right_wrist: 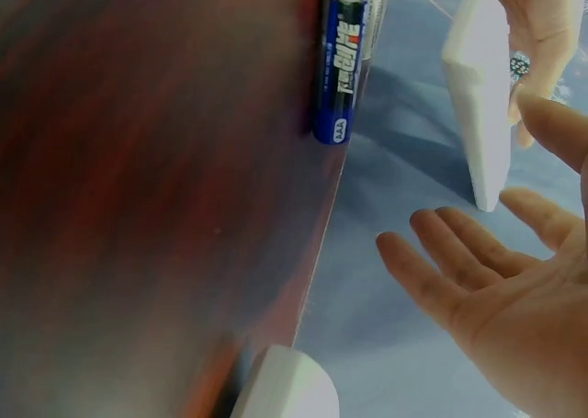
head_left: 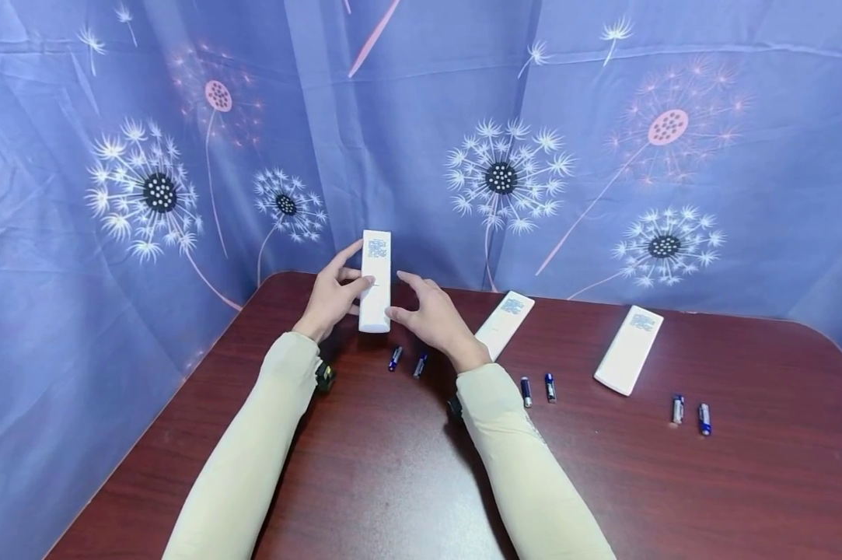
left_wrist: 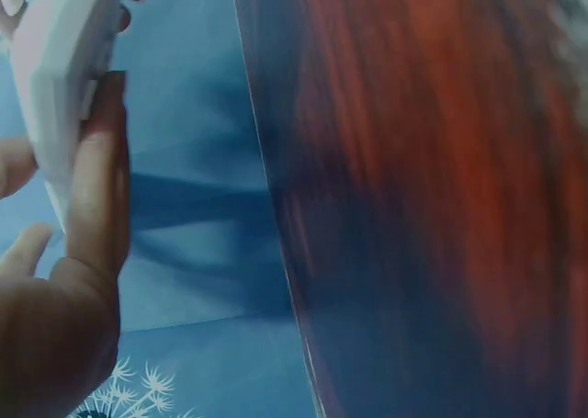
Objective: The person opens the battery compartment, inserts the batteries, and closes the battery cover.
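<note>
The white remote (head_left: 375,280) stands upright above the counter's (head_left: 407,467) far left part, pinched by the left hand (head_left: 331,299), thumb across its face and fingers behind. The right hand (head_left: 431,315) hovers just right of that grip, fingers spread and holding nothing. To do this well, I judge the left grip should stay firm. Below the grip lie two batteries (head_left: 407,361); farther right, two more remotes (head_left: 504,323) with battery pairs. A dandelion-print blue cloth (head_left: 672,140) backs everything.
</note>
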`<move>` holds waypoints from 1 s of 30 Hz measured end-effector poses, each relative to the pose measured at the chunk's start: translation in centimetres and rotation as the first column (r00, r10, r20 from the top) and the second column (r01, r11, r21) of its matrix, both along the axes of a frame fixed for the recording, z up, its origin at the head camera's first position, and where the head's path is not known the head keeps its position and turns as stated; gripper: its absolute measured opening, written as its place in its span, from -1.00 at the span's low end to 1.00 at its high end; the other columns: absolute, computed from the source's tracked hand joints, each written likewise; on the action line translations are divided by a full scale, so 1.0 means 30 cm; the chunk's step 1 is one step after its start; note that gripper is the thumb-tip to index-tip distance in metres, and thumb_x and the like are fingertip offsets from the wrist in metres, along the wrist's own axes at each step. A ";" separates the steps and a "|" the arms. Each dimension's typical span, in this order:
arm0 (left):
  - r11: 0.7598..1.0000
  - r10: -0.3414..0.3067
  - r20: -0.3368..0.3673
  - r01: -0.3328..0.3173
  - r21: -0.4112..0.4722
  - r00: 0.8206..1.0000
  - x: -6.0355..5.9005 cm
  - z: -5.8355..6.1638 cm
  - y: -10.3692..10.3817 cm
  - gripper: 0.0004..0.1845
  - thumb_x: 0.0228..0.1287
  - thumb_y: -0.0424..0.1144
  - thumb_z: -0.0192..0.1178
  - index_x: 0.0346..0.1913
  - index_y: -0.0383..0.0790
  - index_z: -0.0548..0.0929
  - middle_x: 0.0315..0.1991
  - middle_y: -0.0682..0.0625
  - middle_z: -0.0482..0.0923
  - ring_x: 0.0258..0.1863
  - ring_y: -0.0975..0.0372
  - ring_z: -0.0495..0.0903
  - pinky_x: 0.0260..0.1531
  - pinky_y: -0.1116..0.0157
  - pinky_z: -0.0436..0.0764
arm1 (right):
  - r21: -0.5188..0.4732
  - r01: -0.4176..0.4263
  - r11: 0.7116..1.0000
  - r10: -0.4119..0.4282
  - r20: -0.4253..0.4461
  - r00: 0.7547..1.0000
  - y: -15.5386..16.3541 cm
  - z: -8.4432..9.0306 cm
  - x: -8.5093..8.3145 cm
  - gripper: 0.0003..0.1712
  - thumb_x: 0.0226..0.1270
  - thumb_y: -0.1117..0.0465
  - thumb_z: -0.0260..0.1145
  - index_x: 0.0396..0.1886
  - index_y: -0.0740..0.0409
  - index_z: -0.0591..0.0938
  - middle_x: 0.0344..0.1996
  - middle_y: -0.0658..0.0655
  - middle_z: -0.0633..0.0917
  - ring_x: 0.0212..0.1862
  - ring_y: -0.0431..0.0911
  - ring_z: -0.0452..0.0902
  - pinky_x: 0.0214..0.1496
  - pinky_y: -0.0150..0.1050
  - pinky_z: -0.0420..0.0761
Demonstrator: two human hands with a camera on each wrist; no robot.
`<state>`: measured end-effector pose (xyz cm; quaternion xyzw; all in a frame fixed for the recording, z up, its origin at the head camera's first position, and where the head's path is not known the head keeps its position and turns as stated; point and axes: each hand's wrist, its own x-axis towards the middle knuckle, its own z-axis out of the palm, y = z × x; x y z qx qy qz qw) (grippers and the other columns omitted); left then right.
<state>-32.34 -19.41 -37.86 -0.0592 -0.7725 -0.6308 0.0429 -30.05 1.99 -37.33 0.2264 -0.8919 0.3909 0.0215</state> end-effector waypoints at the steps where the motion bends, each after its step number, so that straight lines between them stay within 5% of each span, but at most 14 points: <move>1: 1.000 0.004 -0.008 -0.004 0.011 1.000 0.000 0.001 0.001 -0.25 0.53 -0.36 0.28 0.65 0.20 0.33 0.05 -0.26 0.60 -0.24 0.06 0.72 -0.40 0.11 0.82 | -0.006 -0.003 1.000 0.003 -0.007 1.000 -0.001 0.001 0.000 -0.18 0.50 0.06 0.45 0.64 0.13 0.36 0.49 0.25 0.47 0.49 0.11 0.37 0.52 0.00 0.40; 16: 0.996 -0.053 -0.021 0.054 0.066 0.998 0.016 0.022 0.024 -0.08 0.49 -0.40 0.21 0.66 0.52 0.16 0.05 -0.28 0.59 -0.24 0.07 0.77 -0.46 0.10 0.81 | -0.135 -0.065 0.989 0.052 -0.095 0.994 -0.007 0.002 0.009 -0.42 0.47 0.21 0.48 0.42 0.19 0.57 0.28 0.31 0.61 0.25 0.13 0.62 0.32 -0.04 0.61; 30: 0.997 -0.052 -0.059 0.056 0.059 0.997 0.025 0.042 0.038 -0.24 0.60 -0.31 0.16 0.66 0.43 0.24 0.14 -0.24 0.52 -0.16 0.01 0.69 -0.45 0.17 0.79 | -0.180 -0.086 0.980 0.074 -0.071 0.995 -0.008 0.012 0.023 -0.42 0.43 0.29 0.51 0.40 0.14 0.59 0.17 0.24 0.66 0.00 0.05 0.74 0.03 -0.12 0.74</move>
